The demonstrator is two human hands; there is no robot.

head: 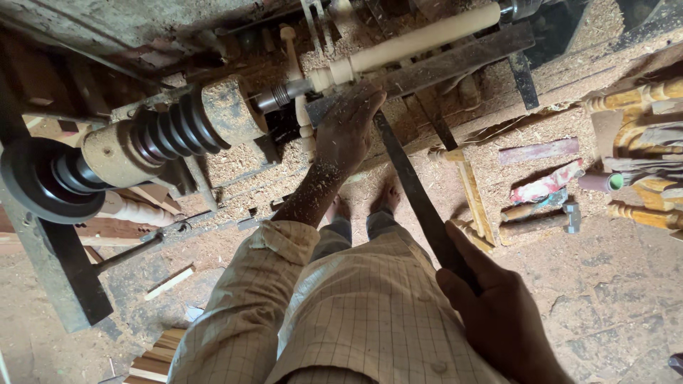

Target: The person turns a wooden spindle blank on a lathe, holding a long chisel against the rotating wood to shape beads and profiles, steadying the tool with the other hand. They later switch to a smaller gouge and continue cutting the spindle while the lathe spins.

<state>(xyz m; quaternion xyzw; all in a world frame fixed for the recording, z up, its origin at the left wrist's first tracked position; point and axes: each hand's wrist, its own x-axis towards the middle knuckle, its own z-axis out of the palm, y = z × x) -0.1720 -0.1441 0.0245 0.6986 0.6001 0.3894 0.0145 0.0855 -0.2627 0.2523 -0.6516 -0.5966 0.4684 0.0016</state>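
A: Where is the left hand (348, 128)?

B: It lies flat on the tool rest (427, 67), fingers pressed down over the tip of the chisel (416, 192), just under the pale spindle (413, 44) on the lathe (142, 135).

A: And the right hand (491, 306)?

B: Its fingers are wrapped tight around the chisel's dark handle end, low down near the checked shirt (356, 313).

A: What is around?

B: Sawdust (498, 135) covers the floor (bare feet (388, 195) show too), and a hammer (548, 217) lies at the right, near some yellow turned legs (640, 213).
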